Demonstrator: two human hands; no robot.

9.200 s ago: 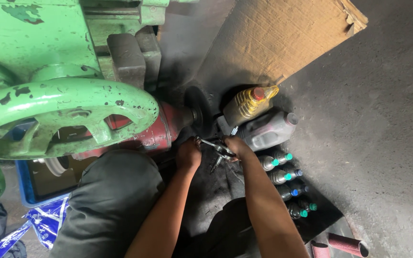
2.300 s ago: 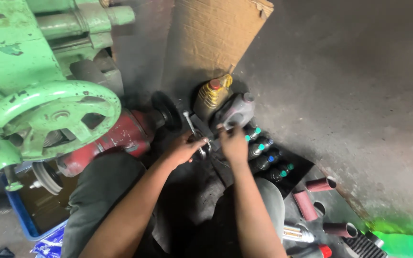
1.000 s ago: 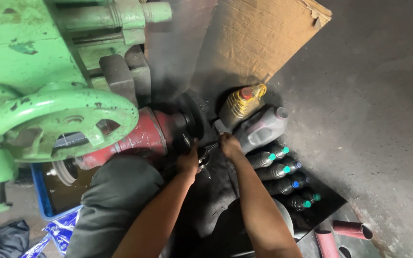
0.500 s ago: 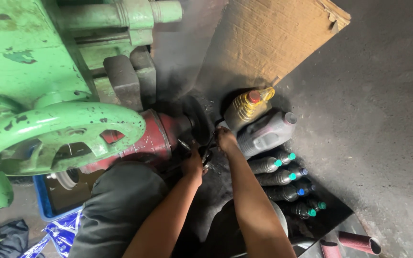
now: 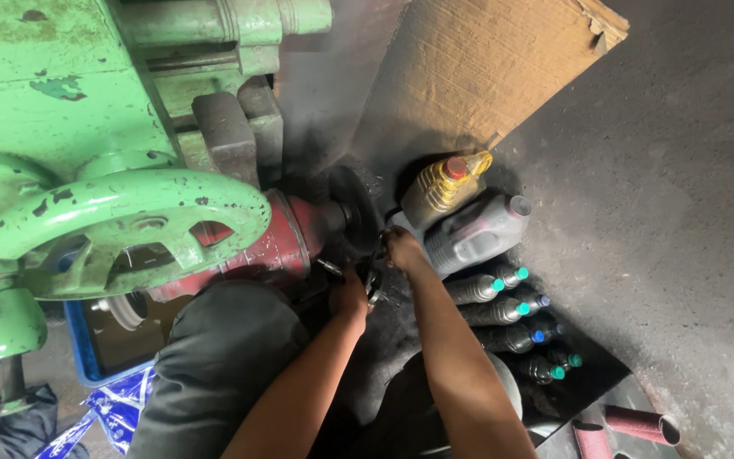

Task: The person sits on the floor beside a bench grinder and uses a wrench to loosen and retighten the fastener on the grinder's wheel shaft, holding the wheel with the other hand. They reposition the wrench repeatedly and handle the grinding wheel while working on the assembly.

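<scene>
Where the red cylinder (image 5: 278, 242) meets the dark disc (image 5: 357, 211) under the green handwheel (image 5: 121, 225), left hand (image 5: 348, 297) closed around a small metal tool (image 5: 373, 280), tool jutting past the fingers. Right hand (image 5: 403, 249) just beside, touching the tool's upper end; grip impossible to tell.

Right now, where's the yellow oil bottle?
Head view, upper middle: the yellow oil bottle leans against the cardboard sheet, just above the grey jug.

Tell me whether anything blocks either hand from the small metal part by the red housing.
Nothing visible does. The left hand and right hand both already touch the small metal part.
</scene>
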